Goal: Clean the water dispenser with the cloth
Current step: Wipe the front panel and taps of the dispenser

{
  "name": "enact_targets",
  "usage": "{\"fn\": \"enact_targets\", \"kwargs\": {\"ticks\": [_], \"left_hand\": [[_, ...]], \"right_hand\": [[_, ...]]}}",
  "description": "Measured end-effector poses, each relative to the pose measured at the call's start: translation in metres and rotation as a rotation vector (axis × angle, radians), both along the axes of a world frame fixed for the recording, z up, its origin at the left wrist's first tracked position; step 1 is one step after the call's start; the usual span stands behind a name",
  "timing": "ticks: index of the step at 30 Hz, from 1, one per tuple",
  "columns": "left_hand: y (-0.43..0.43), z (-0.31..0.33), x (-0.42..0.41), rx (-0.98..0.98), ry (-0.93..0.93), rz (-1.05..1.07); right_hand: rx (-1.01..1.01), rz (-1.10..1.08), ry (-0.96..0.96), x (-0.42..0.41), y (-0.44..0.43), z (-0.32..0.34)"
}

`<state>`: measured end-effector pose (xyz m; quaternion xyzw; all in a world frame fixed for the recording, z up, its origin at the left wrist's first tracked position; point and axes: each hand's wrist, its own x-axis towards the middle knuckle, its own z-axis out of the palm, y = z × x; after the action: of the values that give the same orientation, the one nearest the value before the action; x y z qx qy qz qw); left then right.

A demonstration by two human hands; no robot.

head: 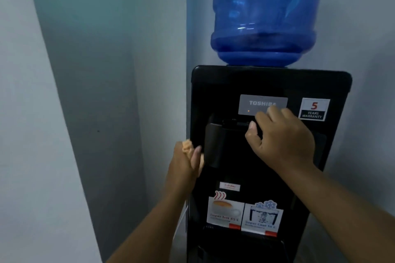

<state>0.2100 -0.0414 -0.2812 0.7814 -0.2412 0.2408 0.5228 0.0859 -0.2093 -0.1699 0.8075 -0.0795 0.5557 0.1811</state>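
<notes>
A black water dispenser (215, 87) stands against the wall with a blue water bottle (265, 15) upside down on top. My left hand (183, 164) grips an orange cloth (188, 147) bunched in its fingers, pressed at the left edge of the dispenser's front beside the tap housing (215, 145). My right hand (280, 141) has its fingers curled over the top of the tap area, just below the grey brand panel (254, 102); what the fingertips touch is hidden.
A warranty sticker (314, 109) sits at the front's upper right, and hot and cold stickers (243, 213) lie lower down. Pale walls form a corner on the left (85, 92). A thin white cable (181, 218) hangs by the dispenser's left side.
</notes>
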Motion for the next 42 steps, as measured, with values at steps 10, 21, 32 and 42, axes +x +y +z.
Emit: {"fn": "enact_targets", "kwargs": {"ticks": [10, 21, 32, 42], "left_hand": [[-0.023, 0.096, 0.024, -0.248, -0.164, 0.016], [-0.008, 0.190, 0.002, -0.334, -0.132, -0.092], [-0.003, -0.114, -0.051, -0.375, 0.487, 0.053], [-0.014, 0.165, 0.003, -0.528, 0.018, -0.091]], "right_hand": [[-0.038, 0.003, -0.027, -0.007, 0.003, -0.010], [-0.041, 0.000, -0.029, -0.012, 0.009, -0.009], [-0.021, 0.000, -0.003, -0.019, 0.013, -0.011], [-0.037, -0.031, 0.007, -0.016, 0.012, -0.011]]}}
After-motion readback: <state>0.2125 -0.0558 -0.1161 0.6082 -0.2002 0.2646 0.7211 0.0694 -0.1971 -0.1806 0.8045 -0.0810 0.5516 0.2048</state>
